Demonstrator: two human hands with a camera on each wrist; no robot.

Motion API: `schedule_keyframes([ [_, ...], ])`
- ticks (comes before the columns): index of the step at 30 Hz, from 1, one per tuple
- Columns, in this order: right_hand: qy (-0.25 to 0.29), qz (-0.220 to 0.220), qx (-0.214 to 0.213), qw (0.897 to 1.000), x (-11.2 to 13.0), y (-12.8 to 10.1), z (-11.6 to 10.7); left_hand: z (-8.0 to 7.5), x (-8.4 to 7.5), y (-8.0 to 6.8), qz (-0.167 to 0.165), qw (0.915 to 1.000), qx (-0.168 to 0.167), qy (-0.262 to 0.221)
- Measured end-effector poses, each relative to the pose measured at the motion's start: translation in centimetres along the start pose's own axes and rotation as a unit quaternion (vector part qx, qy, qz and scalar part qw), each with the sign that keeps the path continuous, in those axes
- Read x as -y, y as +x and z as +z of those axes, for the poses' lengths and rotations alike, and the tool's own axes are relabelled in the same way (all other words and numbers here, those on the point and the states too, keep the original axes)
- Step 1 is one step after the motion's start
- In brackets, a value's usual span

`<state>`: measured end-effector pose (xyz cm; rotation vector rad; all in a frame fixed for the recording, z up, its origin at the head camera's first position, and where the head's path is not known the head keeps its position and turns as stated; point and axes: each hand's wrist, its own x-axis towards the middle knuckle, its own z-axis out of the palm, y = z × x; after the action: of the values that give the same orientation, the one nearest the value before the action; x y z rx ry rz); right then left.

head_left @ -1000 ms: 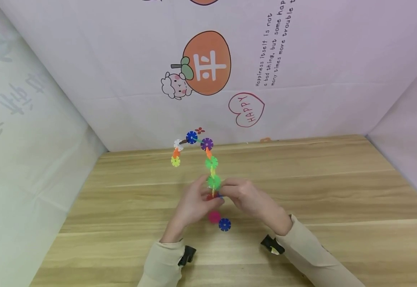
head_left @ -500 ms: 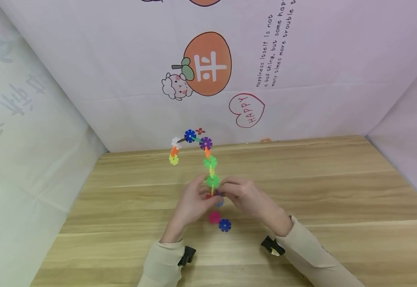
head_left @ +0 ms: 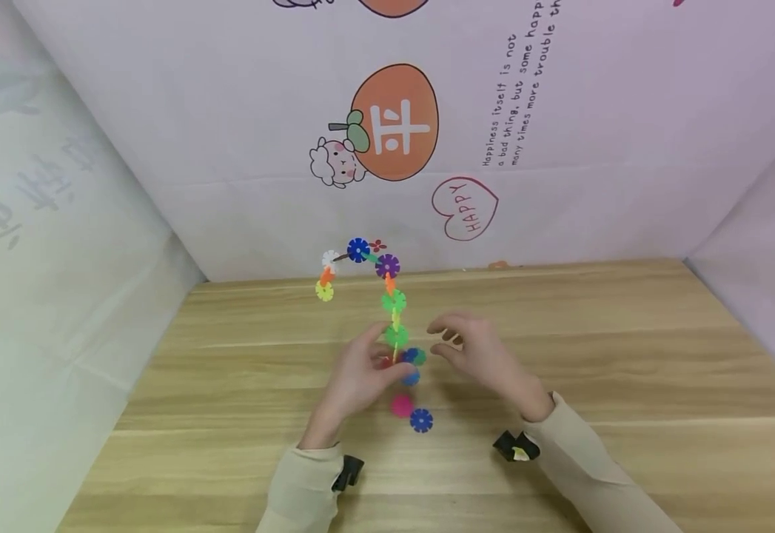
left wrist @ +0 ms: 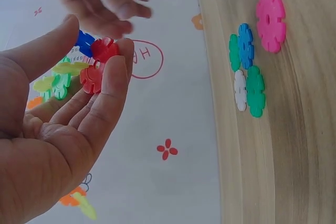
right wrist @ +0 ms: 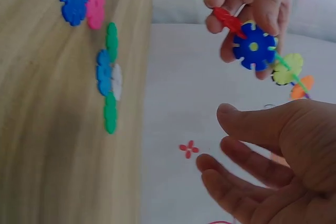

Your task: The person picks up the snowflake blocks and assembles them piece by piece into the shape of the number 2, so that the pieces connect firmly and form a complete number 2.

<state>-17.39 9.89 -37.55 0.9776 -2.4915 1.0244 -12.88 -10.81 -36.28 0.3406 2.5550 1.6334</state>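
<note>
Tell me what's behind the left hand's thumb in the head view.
Around the thumb of the left hand peek a red piece, a dark-blue disc and a light-blue disc; whatever lies fully behind it is hidden.

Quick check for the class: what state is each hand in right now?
Left hand: closed, holding a chain of multicoloured, notched round plastic discs.
Right hand: open, holding nothing, apart from the chain.

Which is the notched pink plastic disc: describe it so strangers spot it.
On the wood-grain table, in the head view, look below-right of the left hand. The pink disc lies beside a notched dark blue plastic disc; it alone is pink.
</note>
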Motion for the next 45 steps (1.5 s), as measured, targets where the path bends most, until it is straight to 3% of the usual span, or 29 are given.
schedule_keyframes([
  [5, 0.031, 0.127, 0.106, 0.986, -1.0, 0.2, 0.9, 0.1, 0.0, 0.1, -0.002, 1.0, 0.005, -0.003],
  [10, 0.013, 0.178, 0.165, 0.97, -2.1, 0.8, 2.2, 0.2, 0.0, 0.2, -0.009, 0.9998, 0.014, -0.008],
  [16, 0.001, 0.176, 0.191, 0.966, -3.2, 1.1, 3.5, 0.2, 0.0, 0.1, -0.005, 0.9999, 0.016, -0.003],
  [36, -0.004, 0.202, 0.193, 0.96, -3.6, 1.8, 4.5, 0.0, 0.2, 0.4, -0.007, 0.9999, 0.014, 0.006],
  [45, 0.015, 0.166, 0.175, 0.97, -3.5, 1.7, 4.7, -0.1, 0.4, 0.3, -0.004, 0.9999, 0.011, 0.003],
])
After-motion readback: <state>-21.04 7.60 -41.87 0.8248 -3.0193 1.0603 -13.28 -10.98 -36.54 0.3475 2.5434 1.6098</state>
